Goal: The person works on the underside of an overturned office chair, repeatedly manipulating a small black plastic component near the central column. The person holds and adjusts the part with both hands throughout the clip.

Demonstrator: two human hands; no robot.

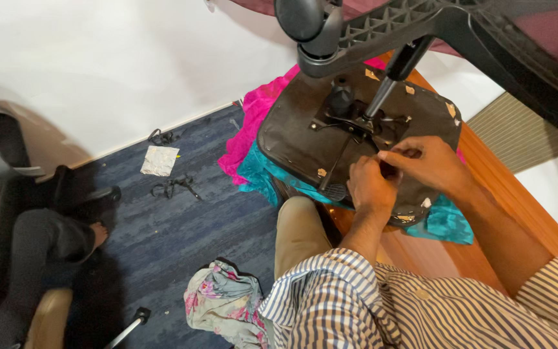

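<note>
Left hand (371,186): fingers curled in, tips pressed together on something small at the seat's (295,139) underside; what is pinched is hidden by the knuckles. Right hand (424,161): fingers bent and drawn close, thumb and forefinger meeting the left fingertips at the same spot. Cannot tell whether it grips a part or only steadies. Both hands touch each other.

Pose: both forearms come in from the lower right, striped sleeves (356,304) pushed up, wrists bent down over the seat's near edge.

The seat lies upside down on a wooden table (485,194), near its left edge, cushioned on teal cloth (447,223) and pink cloth (253,119). The metal mechanism plate (350,119) and gas post (392,81) stand up from its middle; the black star base (421,22) hangs high over it, one caster (301,19) at the top.

Handling, as judged: the chair is heavy, stiff and top-loaded with the base up, likely to tip off the soft cloths if pushed sideways. Best held by the post or a base spoke, or the seat rim; the underside cover looks thin and scuffed, a poor grip.

Further out: blue carpet (175,226) below the table's left edge, with black straps (175,186), a foil scrap (159,160) and a flowered cloth (221,300). Another person's dark-clad leg (46,239) at far left.
</note>
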